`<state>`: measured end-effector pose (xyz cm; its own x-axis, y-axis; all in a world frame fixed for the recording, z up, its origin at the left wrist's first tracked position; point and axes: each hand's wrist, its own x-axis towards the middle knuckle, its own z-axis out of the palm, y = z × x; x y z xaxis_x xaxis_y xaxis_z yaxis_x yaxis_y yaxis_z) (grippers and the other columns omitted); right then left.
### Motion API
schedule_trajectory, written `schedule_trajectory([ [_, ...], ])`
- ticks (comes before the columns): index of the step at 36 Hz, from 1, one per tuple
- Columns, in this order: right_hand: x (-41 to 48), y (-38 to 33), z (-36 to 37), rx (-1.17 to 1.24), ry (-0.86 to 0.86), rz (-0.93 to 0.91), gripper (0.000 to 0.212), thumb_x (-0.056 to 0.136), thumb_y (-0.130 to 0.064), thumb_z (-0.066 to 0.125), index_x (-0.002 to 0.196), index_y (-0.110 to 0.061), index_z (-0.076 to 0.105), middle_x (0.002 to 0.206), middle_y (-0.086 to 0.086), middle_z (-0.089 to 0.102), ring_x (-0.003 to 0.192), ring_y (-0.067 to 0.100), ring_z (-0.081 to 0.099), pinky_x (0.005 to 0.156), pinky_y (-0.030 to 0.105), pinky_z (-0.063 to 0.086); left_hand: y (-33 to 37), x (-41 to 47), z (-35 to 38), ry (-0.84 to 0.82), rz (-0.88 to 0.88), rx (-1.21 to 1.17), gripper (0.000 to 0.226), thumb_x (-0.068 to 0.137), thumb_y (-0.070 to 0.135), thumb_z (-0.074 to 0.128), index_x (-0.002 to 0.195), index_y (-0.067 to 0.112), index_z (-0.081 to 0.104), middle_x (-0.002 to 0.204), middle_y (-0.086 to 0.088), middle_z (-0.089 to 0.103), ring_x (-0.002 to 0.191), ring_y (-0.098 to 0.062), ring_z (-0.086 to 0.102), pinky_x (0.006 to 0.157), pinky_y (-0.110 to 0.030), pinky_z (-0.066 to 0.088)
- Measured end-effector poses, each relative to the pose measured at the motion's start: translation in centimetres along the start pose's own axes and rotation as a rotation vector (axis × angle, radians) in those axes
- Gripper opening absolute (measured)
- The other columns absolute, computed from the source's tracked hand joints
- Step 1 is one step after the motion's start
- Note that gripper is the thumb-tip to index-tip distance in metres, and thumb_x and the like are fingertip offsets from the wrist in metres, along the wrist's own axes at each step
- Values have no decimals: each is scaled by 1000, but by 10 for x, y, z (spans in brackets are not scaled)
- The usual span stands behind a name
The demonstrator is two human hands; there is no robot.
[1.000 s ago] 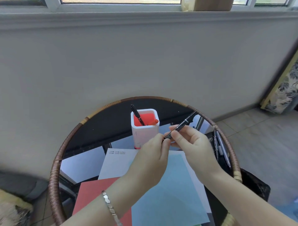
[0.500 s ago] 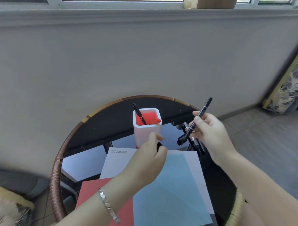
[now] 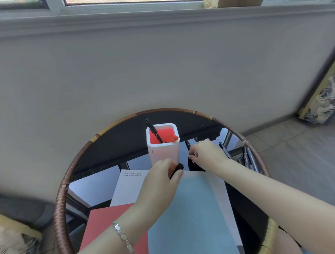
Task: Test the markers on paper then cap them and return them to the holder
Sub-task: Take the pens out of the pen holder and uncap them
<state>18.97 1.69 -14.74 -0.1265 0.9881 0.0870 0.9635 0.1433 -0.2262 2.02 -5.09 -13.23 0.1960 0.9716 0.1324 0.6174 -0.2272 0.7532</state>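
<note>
Round glass table [image 3: 61,190] with a woven rim, set against a grey wall [image 3: 163,72] below a window [image 3: 126,2]; tiled floor [image 3: 290,154] to the right.
Left hand [image 3: 159,183] over the paper [image 3: 190,208], fingers curled round a black cap [image 3: 177,169]; right hand [image 3: 208,154] just right of the white holder [image 3: 163,153], pinching a slim marker [image 3: 187,144]. In the holder, a black marker [image 3: 154,130] and an orange-tipped marker [image 3: 175,137]; spare markers [image 3: 251,159] by the right rim.

Grey wall [image 3: 163,72], window sill [image 3: 126,20], tiled floor [image 3: 290,145], round rattan-rimmed table [image 3: 61,199]

Left hand [image 3: 160,183] fingers pinched, right hand [image 3: 208,154] curled, both forearms extended
</note>
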Motion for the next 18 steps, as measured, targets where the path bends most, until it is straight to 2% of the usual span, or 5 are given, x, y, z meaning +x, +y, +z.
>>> schedule_trajectory([
  [2, -3, 8, 1, -39, 2, -6, 25, 94, -24, 46, 104, -17, 67, 83, 5, 52, 101, 26, 47, 65, 29, 34, 1, 5, 9, -7, 20, 87, 12, 89, 31, 51, 80, 24, 53, 79, 11, 48, 68, -6, 48, 55, -20, 36],
  [6, -8, 23, 0, -37, -33, -8, 27, 94, -23, 43, 108, -23, 66, 99, 6, 59, 93, 23, 35, 74, 29, 30, 7, 20, 34, -73, -13, 230, 20, 92, 31, 47, 95, 16, 60, 90, 1, 51, 79, -18, 50, 62, -30, 39],
  [10, -13, 34, -1, 32, -24, 15, 27, 94, -21, 44, 111, -22, 65, 106, 4, 61, 102, 26, 37, 81, 29, 31, 16, 37, 58, -136, -11, 361, 24, 94, 26, 43, 99, 7, 57, 103, -10, 52, 89, -29, 54, 69, -35, 40],
  [15, -18, 37, -12, 194, 33, 57, 22, 91, -17, 50, 104, -17, 68, 87, 0, 54, 106, 24, 39, 88, 34, 38, 17, 48, 75, -213, -12, 416, 24, 96, 23, 42, 98, 3, 55, 107, -14, 50, 90, -33, 54, 67, -34, 36],
  [18, -20, 28, -24, 260, 70, 33, 22, 90, -14, 51, 104, -15, 68, 98, 1, 61, 110, 22, 43, 91, 35, 41, 14, 46, 70, -207, -6, 385, 27, 95, 25, 44, 107, 4, 54, 109, -14, 51, 95, -33, 53, 73, -36, 40],
])
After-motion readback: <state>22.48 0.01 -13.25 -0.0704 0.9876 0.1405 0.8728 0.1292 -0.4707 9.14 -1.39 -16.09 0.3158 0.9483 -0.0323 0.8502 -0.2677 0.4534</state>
